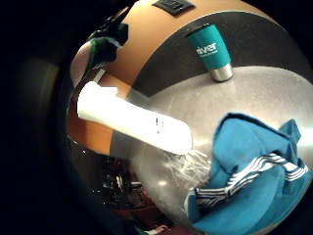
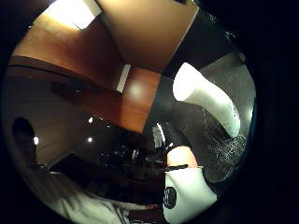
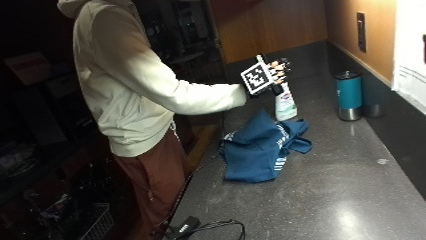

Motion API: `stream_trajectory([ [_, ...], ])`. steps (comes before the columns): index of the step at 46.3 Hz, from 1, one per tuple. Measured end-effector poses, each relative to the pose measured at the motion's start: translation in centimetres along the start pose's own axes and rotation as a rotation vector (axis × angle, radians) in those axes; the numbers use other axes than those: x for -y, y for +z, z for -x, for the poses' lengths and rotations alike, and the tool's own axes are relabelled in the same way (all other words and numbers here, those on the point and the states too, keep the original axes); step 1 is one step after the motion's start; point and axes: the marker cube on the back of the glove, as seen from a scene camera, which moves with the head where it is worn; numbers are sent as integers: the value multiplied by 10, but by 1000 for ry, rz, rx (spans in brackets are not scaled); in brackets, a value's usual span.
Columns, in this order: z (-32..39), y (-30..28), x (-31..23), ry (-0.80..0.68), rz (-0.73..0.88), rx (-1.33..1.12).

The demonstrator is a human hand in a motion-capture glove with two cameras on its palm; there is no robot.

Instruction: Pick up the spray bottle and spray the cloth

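Observation:
In the outside view my gloved right hand grips the top of a white spray bottle, which hangs upright just behind the blue cloth. The cloth, with white stripes, lies crumpled on the grey counter. In the little finger side palm view the bottle stretches away from the palm, and white streaks of spray show over the counter beside the cloth. The thumb side palm view shows the bottle and the same streaks. Whether the bottle's base touches the counter is unclear.
A teal tumbler with a steel base stands by the back wall, right of the bottle; it also shows in the little finger side view as the tumbler. A black cable lies at the counter's near edge. The person stands at the counter's left side.

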Motion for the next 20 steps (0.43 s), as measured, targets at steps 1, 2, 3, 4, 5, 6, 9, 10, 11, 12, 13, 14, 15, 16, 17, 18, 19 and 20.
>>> stream_trajectory([
  [1,0,-3,-1,-1,2,-7],
  [2,2,-6,-3,-3,11,-4],
  [3,5,-10,-6,-6,29,9],
  [4,8,-14,-10,-9,49,27],
  [5,11,-17,-13,-13,65,38],
  [6,12,-20,-14,-17,73,38],
  [9,13,-25,-15,-24,66,25],
  [10,11,-26,-12,-25,46,8],
  [11,8,-26,-8,-26,20,-18],
  [12,5,-26,-5,-26,-3,-43],
  [13,2,-26,-3,-26,-17,-61],
  [14,1,-27,-3,-25,-23,-72],
  [15,0,-27,-3,-25,-21,-80],
  [16,-2,-27,-4,-26,-15,-88],
  [17,-3,-27,-5,-26,-4,-97],
  [18,-4,-27,-7,-27,10,-105],
  [19,-5,-27,-9,-27,24,-111],
  [20,-5,-27,-10,-28,32,-114],
])
